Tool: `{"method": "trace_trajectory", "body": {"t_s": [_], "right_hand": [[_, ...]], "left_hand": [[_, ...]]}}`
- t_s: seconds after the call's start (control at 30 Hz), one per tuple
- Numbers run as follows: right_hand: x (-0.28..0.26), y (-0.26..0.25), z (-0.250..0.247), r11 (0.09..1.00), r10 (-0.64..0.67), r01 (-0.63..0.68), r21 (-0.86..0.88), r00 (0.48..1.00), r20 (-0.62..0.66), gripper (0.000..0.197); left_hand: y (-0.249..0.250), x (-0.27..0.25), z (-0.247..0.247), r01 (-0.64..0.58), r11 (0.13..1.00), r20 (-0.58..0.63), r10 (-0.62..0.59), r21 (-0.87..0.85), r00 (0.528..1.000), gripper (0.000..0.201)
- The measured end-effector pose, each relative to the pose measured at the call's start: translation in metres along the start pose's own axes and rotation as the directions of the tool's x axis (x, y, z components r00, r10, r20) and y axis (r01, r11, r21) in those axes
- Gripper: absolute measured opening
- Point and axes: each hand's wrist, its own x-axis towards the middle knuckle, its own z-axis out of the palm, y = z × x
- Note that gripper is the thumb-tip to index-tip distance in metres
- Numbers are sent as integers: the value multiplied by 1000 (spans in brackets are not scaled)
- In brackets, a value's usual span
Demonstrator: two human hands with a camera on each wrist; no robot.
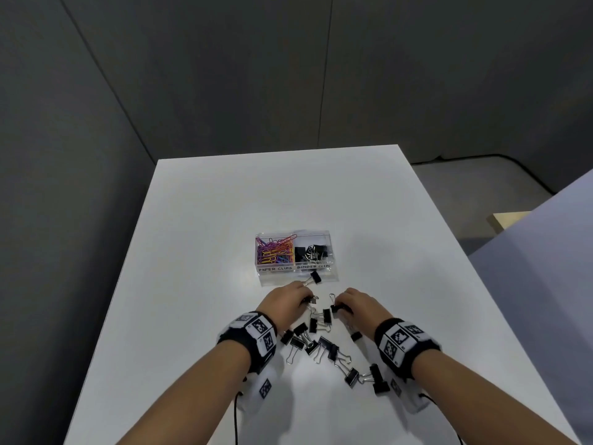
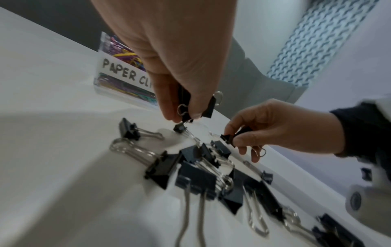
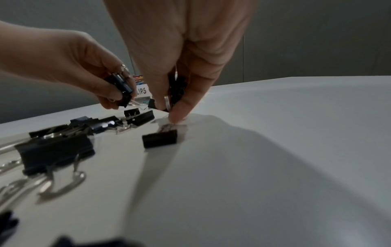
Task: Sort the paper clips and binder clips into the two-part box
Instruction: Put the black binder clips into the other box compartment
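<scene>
A clear two-part box stands mid-table, labelled PAPER CLIPS and BINDER CLIPS. Coloured paper clips fill its left part, black binder clips its right. Several black binder clips lie scattered on the white table between my wrists. My left hand grips black binder clips in its curled fingers just in front of the box. My right hand pinches a black binder clip, its fingertips touching the table. One clip lies against the box front.
The white table ends close on the left and right of the arms. A lone small binder clip lies just behind my right fingertips. Grey walls stand behind, and a pale surface rises at the right.
</scene>
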Motion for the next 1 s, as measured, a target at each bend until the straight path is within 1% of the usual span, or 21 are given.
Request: {"method": "trace_trajectory", "body": {"t_s": [0.07, 0.13, 0.2, 0.27, 0.33, 0.4, 0.47, 0.57, 0.6, 0.67, 0.73, 0.83, 0.93, 1.0], "right_hand": [[0, 0, -3, 1000, -1, 2, 22, 999, -45, 24], [3, -3, -11, 998, 2, 4, 61, 995, -98, 24], [7, -10, -23, 992, 2, 18, 128, 988, -152, 22], [14, -21, -38, 977, -4, 52, 205, 974, -228, 19], [27, -33, -55, 967, -3, 82, 241, 951, -311, 18], [45, -45, -68, 972, -5, 87, 216, 935, -355, 17], [64, -54, -75, 986, 0, 56, 160, 944, -330, 17], [82, -62, -73, 998, 16, -2, 63, 976, -219, 24], [84, -62, -72, 998, 22, -9, 62, 979, -203, 26], [82, -58, -70, 994, 41, -15, 111, 972, -230, 30], [75, -49, -70, 987, 64, -18, 161, 957, -284, 30], [53, -33, -67, 996, 28, 4, 94, 943, -331, 24], [21, -16, -54, 999, -5, 14, 30, 962, -273, 23], [-2, -5, -42, 999, -26, 22, -24, 985, -172, 25]], "left_hand": [[-4, -5, -5, -2, 1000, -67, 2, -15, 998, 28], [-7, -10, -12, -17, 999, -162, 11, -36, 987, 29], [-9, -15, -21, -24, 998, -287, 7, -55, 958, 28], [-10, -17, -31, 0, 998, -385, -26, -69, 923, 25], [-12, -15, -41, 34, 996, -453, -70, -87, 889, 25], [-14, -13, -51, 65, 994, -481, -101, -91, 871, 26], [-16, -11, -58, 91, 993, -475, -118, -80, 872, 26], [-19, -4, -63, 94, 994, -429, -105, -48, 897, 26], [-19, -1, -64, 84, 996, -413, -92, -38, 906, 27], [-18, 9, -66, 61, 998, -375, -52, 11, 925, 28], [-15, 23, -67, 25, 997, -347, 3, 76, 938, 28], [-7, 45, -67, -21, 990, -301, 62, 138, 952, 28], [-2, 65, -64, -45, 971, -209, 95, 233, 973, 33], [-1, 71, -61, -67, 962, -154, 111, 266, 982, 40]]}}
